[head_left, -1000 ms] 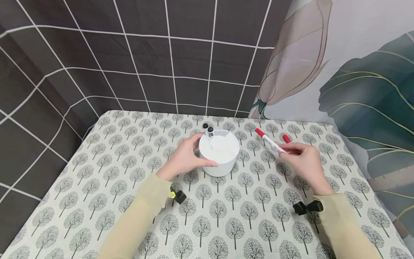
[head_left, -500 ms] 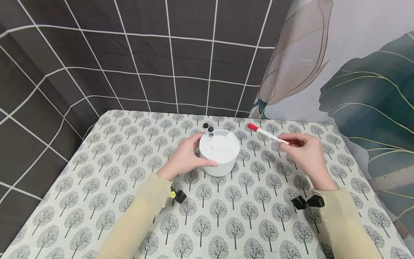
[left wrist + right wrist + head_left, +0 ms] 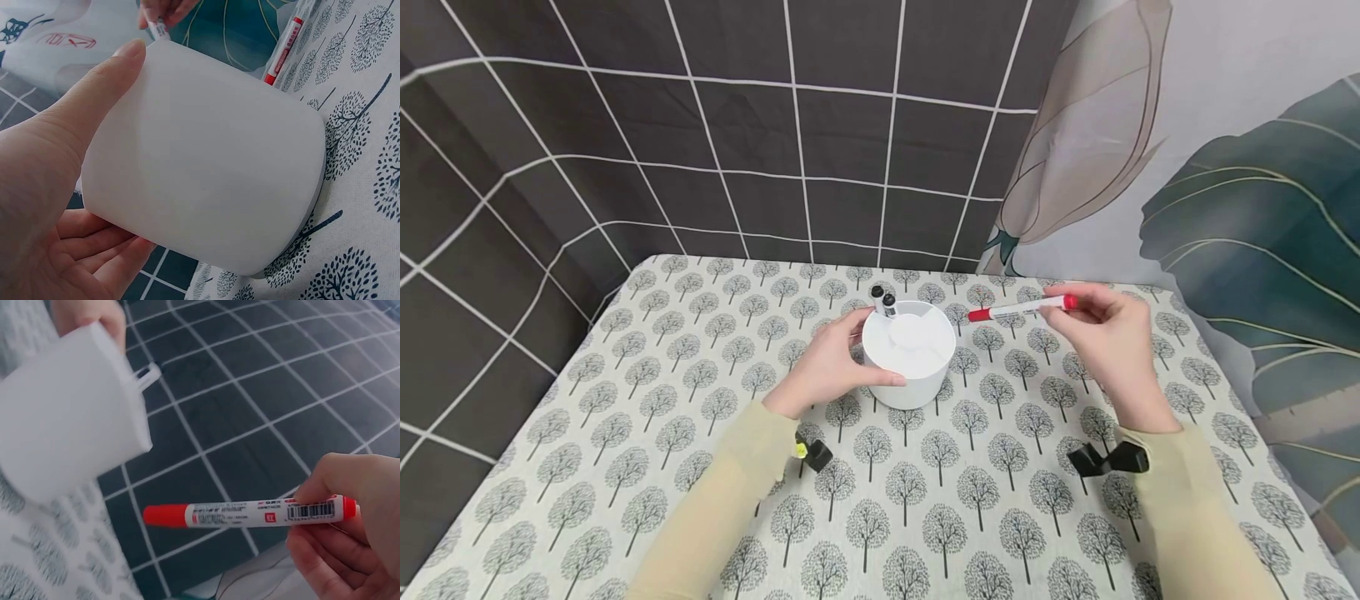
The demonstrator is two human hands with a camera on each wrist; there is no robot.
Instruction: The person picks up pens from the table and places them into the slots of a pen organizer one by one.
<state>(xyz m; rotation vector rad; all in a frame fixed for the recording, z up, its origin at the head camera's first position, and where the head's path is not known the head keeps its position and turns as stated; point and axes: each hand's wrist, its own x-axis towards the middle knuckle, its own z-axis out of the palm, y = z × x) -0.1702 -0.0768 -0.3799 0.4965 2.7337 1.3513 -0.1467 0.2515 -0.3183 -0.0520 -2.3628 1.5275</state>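
Note:
A round white pen holder [image 3: 910, 379] with divided compartments stands upright on the table. My left hand [image 3: 827, 362] grips its left side, thumb along the front and fingers behind. Two black-ended markers [image 3: 883, 300] stand in the holder's back-left compartment. To the right of the holder, my right hand [image 3: 1105, 346] pinches a white marker with red ends [image 3: 1018, 308] near one end. In the right wrist view the marker [image 3: 244, 512] lies almost level, its red cap pointing toward the holder. Another red-ended marker [image 3: 284, 51] lies on the cloth in the left wrist view.
A pale tablecloth [image 3: 820, 508] printed with dark trees covers the table. Behind it hangs a dark curtain [image 3: 737, 133] with white grid lines. A leaf-patterned curtain [image 3: 1247, 208] hangs at the right.
My right hand has raised the red marker from the table and turned it nearly level, its cap now closer to the holder. The left hand and the holder stay in place.

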